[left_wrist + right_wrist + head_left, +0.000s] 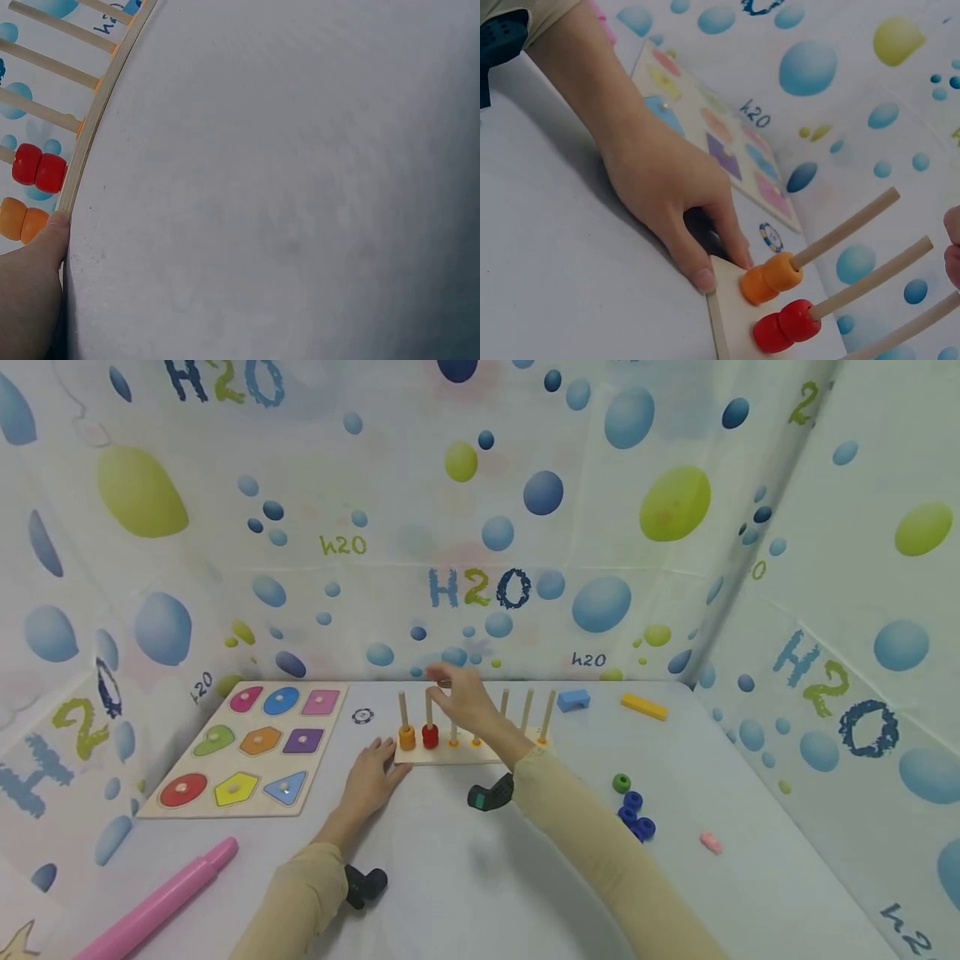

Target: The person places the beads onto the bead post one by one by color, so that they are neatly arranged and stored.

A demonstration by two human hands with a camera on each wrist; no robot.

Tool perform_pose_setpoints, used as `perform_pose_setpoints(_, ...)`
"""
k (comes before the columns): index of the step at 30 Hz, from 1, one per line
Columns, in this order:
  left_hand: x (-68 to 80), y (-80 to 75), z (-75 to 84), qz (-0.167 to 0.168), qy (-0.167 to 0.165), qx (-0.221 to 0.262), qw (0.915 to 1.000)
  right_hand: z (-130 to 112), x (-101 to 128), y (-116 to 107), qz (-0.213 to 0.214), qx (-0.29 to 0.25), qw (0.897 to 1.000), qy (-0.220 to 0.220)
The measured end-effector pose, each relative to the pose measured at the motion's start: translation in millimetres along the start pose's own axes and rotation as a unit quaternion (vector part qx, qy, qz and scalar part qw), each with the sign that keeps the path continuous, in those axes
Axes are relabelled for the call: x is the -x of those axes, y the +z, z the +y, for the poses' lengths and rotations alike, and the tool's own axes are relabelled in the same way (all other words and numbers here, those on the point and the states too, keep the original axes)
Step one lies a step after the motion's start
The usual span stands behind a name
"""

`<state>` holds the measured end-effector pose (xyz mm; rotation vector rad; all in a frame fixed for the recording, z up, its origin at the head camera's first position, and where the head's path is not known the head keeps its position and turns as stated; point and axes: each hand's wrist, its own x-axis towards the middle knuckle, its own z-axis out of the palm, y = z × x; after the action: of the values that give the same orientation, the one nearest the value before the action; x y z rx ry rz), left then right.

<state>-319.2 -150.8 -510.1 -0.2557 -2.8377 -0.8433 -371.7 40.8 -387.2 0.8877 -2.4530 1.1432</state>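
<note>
Left hand (pixel 370 779) rests on the table (pixel 480 877), thumb tip and a fingertip against the near-left corner of the peg board (pixel 450 755); fingers lightly bent, bracing the wooden base rather than wrapped round it. In the left wrist view only the thumb tip shows, touching the board's edge.

Right hand (pixel 467 696) is raised over the middle pegs (pixel 527 710), fingers blurred near the top of the second and third peg. Cannot tell whether it pinches a bead or hangs loose; the right wrist view catches only a sliver of finger at the frame edge.

Orange beads (pixel 407 738) sit low on the leftmost peg, red beads (pixel 430 737) on the next, two each.

Right of the board, well apart: a green bead (pixel 621 783) and blue beads (pixel 636 817) loose on the table. Left of the board lies a shape puzzle (pixel 251 747).
</note>
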Motion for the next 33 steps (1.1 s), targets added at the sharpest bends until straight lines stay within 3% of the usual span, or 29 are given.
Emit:
perform_pose_setpoints(9,0.1,-0.6,-0.9,0.005,0.007,-0.004,1.0,9,30,-16,0.057,-0.065,0.996,0.003)
perform_pose_setpoints(17,-1.0,1.0,-3.8,0.013,0.018,-0.003,0.9998,47,83,-50,0.063,-0.07,0.995,0.043)
perform_pose_setpoints(23,-1.1,0.1,-7.6,0.009,0.011,-0.005,0.9999,81,125,-76,0.086,-0.048,0.991,0.095)
perform_pose_setpoints(33,-1.1,1.3,-4.9,0.002,0.008,0.002,1.0,128,194,-120,0.095,0.051,0.976,0.188)
